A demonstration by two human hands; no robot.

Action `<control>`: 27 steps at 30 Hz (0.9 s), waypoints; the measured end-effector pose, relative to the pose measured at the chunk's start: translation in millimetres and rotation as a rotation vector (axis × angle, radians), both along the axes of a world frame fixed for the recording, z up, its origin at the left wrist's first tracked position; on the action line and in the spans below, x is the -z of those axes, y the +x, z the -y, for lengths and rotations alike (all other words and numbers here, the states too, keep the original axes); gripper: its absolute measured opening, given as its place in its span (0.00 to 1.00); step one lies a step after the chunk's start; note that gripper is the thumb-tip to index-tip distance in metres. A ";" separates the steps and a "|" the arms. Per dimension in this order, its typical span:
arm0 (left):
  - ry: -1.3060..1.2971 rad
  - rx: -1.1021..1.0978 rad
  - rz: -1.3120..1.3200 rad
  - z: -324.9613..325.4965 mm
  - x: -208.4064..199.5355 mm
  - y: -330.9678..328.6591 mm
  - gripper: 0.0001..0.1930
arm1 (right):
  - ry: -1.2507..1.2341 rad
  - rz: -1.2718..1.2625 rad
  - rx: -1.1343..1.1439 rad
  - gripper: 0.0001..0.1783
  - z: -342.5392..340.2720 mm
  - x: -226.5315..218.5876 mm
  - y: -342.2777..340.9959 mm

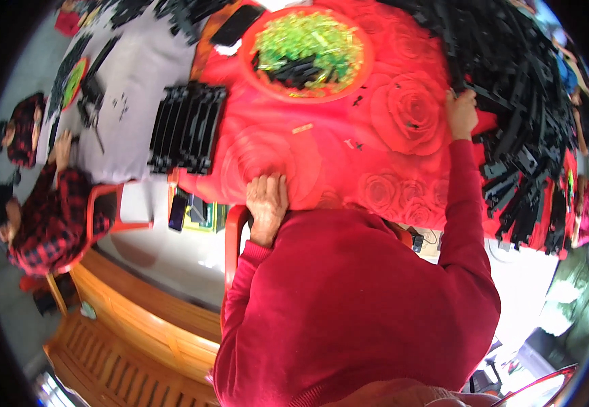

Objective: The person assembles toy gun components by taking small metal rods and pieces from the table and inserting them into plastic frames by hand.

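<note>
My left hand (267, 198) lies on the near edge of the red rose-patterned tablecloth (335, 159), palm down and holding nothing, its fingers close together. Out to the right, my right hand (462, 114) reaches to the edge of a big heap of black plastic strips (518, 88). Its fingers are closed on a black plastic strip (459, 80) at that edge; the fingertips are partly hidden. Left of my left hand, a neat row of black plastic strips (187, 129) lies side by side across the table's left edge.
A round red basin (254, 74) at the far middle holds small yellow-green pieces and some black ones. A dark phone (237, 25) lies beside it. Tiny black bits dot the cloth. At left, a person in a checked shirt (57, 224) works at a grey-covered table (135, 74). A wooden bench (138, 325) stands behind.
</note>
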State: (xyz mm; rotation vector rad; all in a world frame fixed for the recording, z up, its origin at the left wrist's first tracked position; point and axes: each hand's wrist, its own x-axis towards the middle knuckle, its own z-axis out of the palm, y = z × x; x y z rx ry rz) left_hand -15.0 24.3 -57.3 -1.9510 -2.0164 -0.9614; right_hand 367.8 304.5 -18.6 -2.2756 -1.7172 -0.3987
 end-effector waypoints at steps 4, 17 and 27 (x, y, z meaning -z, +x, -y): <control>0.002 0.027 0.042 -0.5 -6.1 1.4 0.06 | -0.050 -0.044 -0.042 0.35 -27.4 30.5 34.0; 0.010 0.023 0.054 11.0 -9.0 -1.8 0.08 | 0.350 -0.235 -0.017 0.24 4.1 17.5 57.1; 0.004 -0.085 0.109 30.1 -11.1 -1.8 0.12 | 0.640 -0.875 -0.150 0.14 100.9 -41.9 41.7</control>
